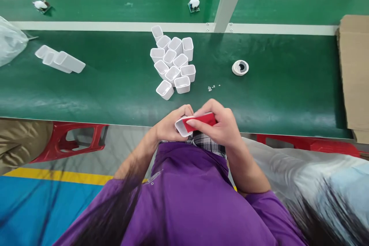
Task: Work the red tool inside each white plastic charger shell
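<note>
My left hand (pixel 172 123) is closed around a white plastic housing (pixel 182 127), its open end facing up toward me. My right hand (pixel 219 123) pinches a flat red tool (pixel 206 120) against the housing's rim; the tool's exact kind is not clear. Both hands are at the near edge of the green bench, above my lap. Just beyond them several similar white housings (pixel 182 84) stand grouped with their openings up. Small white scraps (pixel 210 88) lie to the right of that group.
A white ring-shaped roll (pixel 240 68) sits on the bench (pixel 288 96) at right. Three white housings (pixel 69 62) lie at left near a clear plastic bag (pixel 11 42). Cardboard (pixel 354 73) stands at the right end. Small circuit boards (pixel 194 4) lie beyond the white rail (pixel 115 27).
</note>
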The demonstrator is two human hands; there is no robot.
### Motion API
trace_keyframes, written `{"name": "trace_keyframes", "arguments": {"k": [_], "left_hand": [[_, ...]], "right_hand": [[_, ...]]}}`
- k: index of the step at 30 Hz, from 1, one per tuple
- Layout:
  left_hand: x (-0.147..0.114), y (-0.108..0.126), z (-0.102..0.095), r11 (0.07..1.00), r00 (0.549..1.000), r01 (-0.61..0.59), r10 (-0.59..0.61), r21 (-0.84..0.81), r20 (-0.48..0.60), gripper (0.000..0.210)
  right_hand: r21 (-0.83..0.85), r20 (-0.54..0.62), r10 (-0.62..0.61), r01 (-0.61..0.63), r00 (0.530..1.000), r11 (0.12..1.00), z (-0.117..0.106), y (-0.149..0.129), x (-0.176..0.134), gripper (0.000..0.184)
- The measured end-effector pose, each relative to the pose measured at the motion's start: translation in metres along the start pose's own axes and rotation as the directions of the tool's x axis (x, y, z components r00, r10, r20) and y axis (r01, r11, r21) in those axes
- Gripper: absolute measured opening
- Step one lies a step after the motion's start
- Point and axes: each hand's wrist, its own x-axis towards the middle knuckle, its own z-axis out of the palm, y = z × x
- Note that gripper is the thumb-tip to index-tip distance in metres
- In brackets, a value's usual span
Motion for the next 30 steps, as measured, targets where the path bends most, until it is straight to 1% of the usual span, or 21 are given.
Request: {"name": "trace_keyframes", "arguments": {"k": [3, 4, 7, 8, 10, 11, 13, 14, 15, 16, 18, 19, 20, 21, 23, 24, 25, 27, 28, 29, 30], "left_hand": [[0.0, 0.0, 0.0, 1.0, 1.0, 0.018, -0.018, 0.026, 0.007, 0.033], [0.001, 0.001, 0.0, 0.999, 1.0, 0.019, -0.019, 0.039, 0.002, 0.032], [0.002, 0.001, 0.001, 0.997, 1.0, 0.023, -0.021, 0.079, -0.022, 0.03], [0.002, 0.001, 0.002, 0.996, 1.0, 0.017, -0.015, 0.085, -0.024, 0.031], [0.002, 0.001, 0.004, 0.993, 0.999, 0.006, -0.002, 0.12, -0.035, 0.03], [0.002, 0.001, 0.005, 0.989, 0.999, 0.01, -0.003, 0.15, -0.046, 0.028], [0.001, 0.002, 0.008, 0.973, 0.997, 0.047, -0.031, 0.225, -0.074, 0.02], [0.001, 0.002, 0.01, 0.963, 0.995, 0.072, -0.051, 0.26, -0.09, 0.017], [0.001, 0.003, 0.012, 0.952, 0.992, 0.092, -0.064, 0.293, -0.104, 0.016], [0.001, 0.003, 0.013, 0.94, 0.991, 0.109, -0.075, 0.322, -0.115, 0.017], [0.001, 0.004, 0.015, 0.921, 0.987, 0.136, -0.093, 0.365, -0.133, 0.021], [0.002, 0.005, 0.016, 0.917, 0.985, 0.143, -0.097, 0.372, -0.14, 0.024], [0.002, 0.005, 0.016, 0.917, 0.985, 0.148, -0.102, 0.371, -0.142, 0.025], [0.003, 0.005, 0.017, 0.919, 0.985, 0.146, -0.1, 0.365, -0.142, 0.024], [0.003, 0.006, 0.017, 0.92, 0.986, 0.131, -0.081, 0.37, -0.148, 0.023], [0.004, 0.006, 0.017, 0.916, 0.986, 0.124, -0.071, 0.381, -0.15, 0.024], [0.004, 0.006, 0.017, 0.913, 0.987, 0.118, -0.065, 0.391, -0.148, 0.024], [0.005, 0.007, 0.018, 0.907, 0.987, 0.12, -0.066, 0.403, -0.145, 0.024], [0.005, 0.007, 0.019, 0.905, 0.987, 0.132, -0.08, 0.404, -0.142, 0.025], [0.005, 0.006, 0.019, 0.903, 0.986, 0.145, -0.098, 0.404, -0.134, 0.025], [0.005, 0.006, 0.02, 0.899, 0.985, 0.155, -0.11, 0.409, -0.13, 0.025]], "right_hand": [[-0.018, -0.071, 0.0, -0.001, 0.997, 1.0, -0.001, -0.001, 0.002, 0.023], [-0.021, -0.074, -0.012, 0.011, 0.997, 1.0, -0.002, -0.001, 0.003, 0.023], [-0.09, 0.0, -0.062, 0.062, 0.998, 0.994, -0.003, -0.002, 0.008, 0.022], [-0.128, -0.021, -0.068, 0.065, 0.997, 0.99, -0.003, -0.003, 0.008, 0.021], [-0.163, -0.115, -0.077, 0.057, 0.99, 0.985, -0.002, -0.005, 0.007, 0.02], [-0.162, -0.12, -0.095, 0.075, 0.988, 0.984, -0.001, -0.007, 0.004, 0.019], [-0.163, -0.012, -0.196, 0.191, 0.981, 0.968, 0.002, -0.008, -0.002, 0.016], [-0.179, 0.058, -0.25, 0.256, 0.967, 0.95, 0.003, -0.007, -0.005, 0.014], [-0.21, 0.094, -0.278, 0.292, 0.956, 0.933, 0.004, -0.006, -0.008, 0.013], [-0.257, 0.074, -0.275, 0.285, 0.958, 0.923, 0.003, -0.005, -0.01, 0.012], [-0.318, -0.089, -0.193, 0.155, 0.977, 0.935, 0.001, -0.003, -0.011, 0.013], [-0.302, -0.163, -0.134, 0.08, 0.977, 0.95, 0.0, -0.003, -0.011, 0.015], [-0.266, -0.19, -0.094, 0.041, 0.977, 0.963, -0.001, -0.003, -0.011, 0.017], [-0.231, -0.166, -0.082, 0.042, 0.983, 0.972, -0.002, -0.004, -0.01, 0.019], [-0.189, -0.025, -0.091, 0.085, 0.995, 0.978, -0.002, -0.004, -0.008, 0.02], [-0.203, -0.001, -0.088, 0.086, 0.996, 0.975, -0.002, -0.003, -0.007, 0.02], [-0.236, -0.033, -0.076, 0.066, 0.997, 0.97, -0.002, -0.001, -0.005, 0.02], [-0.269, -0.186, -0.029, -0.023, 0.982, 0.963, -0.004, 0.002, -0.003, 0.021], [-0.253, -0.235, -0.008, -0.053, 0.972, 0.966, -0.005, 0.003, -0.003, 0.022], [-0.229, -0.228, 0.002, -0.055, 0.974, 0.972, -0.005, 0.003, -0.003, 0.023], [-0.203, -0.175, -0.001, -0.035, 0.985, 0.979, -0.005, 0.003, -0.004, 0.023]]}}
